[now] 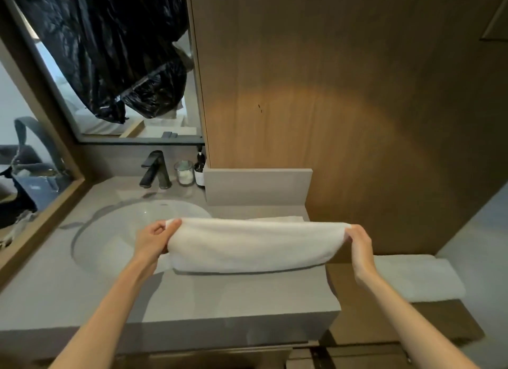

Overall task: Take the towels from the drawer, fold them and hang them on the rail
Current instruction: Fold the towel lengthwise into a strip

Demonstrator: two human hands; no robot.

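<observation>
Left hand (154,239): grips the left end of the towel, fingers curled round the bunched cloth and thumb on top.
Right hand (360,242): pinches the right end of the same towel, fingers folded over its top edge.
Towel (255,245): white, folded into a long band and stretched level between the two hands above the front right part of the bench. Its lower edge sags towards the bench top; whether it touches cannot be told. Its right end reaches past the bench's right edge.
Second towel (277,218): white, only a strip of it showing at 12 o'clock of the held towel, lying on the bench just behind it.
Third towel (417,275): white and folded, at 4 o'clock of the held towel, lying on a lower wooden ledge (439,322) to the right of the bench.
Bench (233,300): grey stone top with a thick front edge.
Basin (123,231): round and white, sunk into the bench at 9 o'clock of the held towel, partly hidden by the left hand.
Tap (154,169): black, at 12 o'clock of the basin.
Glass jar (184,172): just at 3 o'clock of the tap, with something white inside.
Dark bottle (199,168): pump-topped, just beside the jar at its 3 o'clock.
Mirror (165,52): at 11 o'clock of the scene, largely covered by a black plastic sheet (110,52).
Wooden wall (357,94): fills 12 to 3 o'clock, with a warm patch of light on it.
</observation>
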